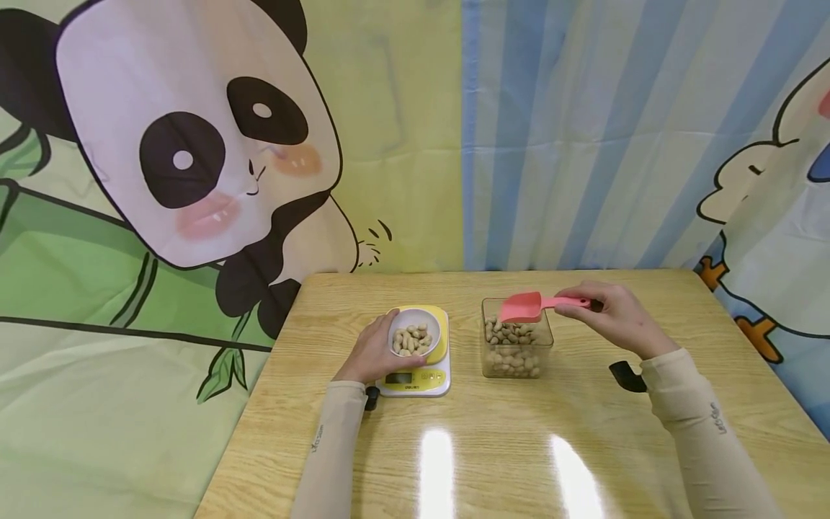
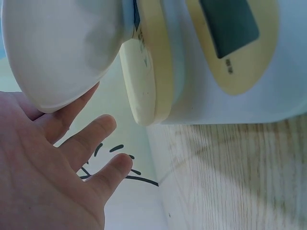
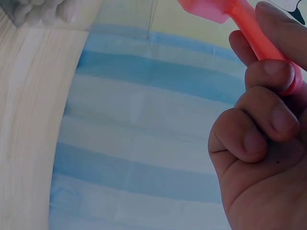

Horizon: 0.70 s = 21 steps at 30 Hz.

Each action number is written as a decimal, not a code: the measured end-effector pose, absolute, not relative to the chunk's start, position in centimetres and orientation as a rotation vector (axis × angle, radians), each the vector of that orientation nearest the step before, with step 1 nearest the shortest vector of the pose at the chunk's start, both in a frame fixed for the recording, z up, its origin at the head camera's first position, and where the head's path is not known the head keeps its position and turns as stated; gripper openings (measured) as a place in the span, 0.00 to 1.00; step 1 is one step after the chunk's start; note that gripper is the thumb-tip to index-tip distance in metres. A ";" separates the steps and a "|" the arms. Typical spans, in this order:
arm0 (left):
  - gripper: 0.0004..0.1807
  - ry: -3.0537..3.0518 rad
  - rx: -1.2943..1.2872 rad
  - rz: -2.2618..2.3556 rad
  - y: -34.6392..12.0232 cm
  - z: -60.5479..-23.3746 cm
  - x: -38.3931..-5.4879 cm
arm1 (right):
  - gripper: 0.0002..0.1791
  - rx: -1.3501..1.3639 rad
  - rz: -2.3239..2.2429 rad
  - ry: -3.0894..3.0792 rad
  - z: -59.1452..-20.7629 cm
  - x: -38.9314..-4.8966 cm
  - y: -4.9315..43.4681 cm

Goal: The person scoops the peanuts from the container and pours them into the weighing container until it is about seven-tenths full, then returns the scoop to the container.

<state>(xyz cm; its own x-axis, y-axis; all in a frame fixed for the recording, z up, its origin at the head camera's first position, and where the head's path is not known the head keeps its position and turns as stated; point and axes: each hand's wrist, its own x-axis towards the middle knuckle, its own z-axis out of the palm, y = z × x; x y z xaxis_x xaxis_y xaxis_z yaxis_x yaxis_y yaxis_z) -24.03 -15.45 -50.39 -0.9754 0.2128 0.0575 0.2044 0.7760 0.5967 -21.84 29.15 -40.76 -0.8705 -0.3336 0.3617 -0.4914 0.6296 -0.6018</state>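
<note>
My left hand (image 1: 372, 352) holds a small white bowl (image 2: 62, 48) of pale, oval nuts (image 1: 411, 340), with the thumb along the near side and fingers around the far side. Directly below the bowl is a yellow and white kitchen scale (image 1: 415, 382); whether the bowl rests on it I cannot tell. To the right stands a clear plastic container (image 1: 512, 371) with similar nuts in it. Pinched by its handle in my right hand (image 1: 612, 313) is a pink scoop (image 1: 524, 308), held over the container's opening. No nuts show in the scoop.
Both objects stand on a light wooden table (image 1: 486, 447). Behind it hangs a printed cloth (image 1: 402, 144) with a panda and blue stripes. Black wrist straps (image 1: 627, 376) stick out beside the sleeves.
</note>
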 end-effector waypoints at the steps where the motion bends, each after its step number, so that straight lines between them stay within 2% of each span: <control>1: 0.69 2.950 0.348 0.992 -15.5 -50.4 -24.1 | 0.13 0.692 1.051 -2.639 -40.7 -21.8 29.2; 15: 0.69 2.951 0.340 0.992 -15.5 -50.4 -24.1 | 0.10 0.872 0.761 -2.759 -39.5 -21.7 28.2; 21: 0.70 2.951 0.334 0.981 -15.4 -50.4 -24.1 | 0.05 0.936 0.719 -2.776 -38.8 -22.0 27.5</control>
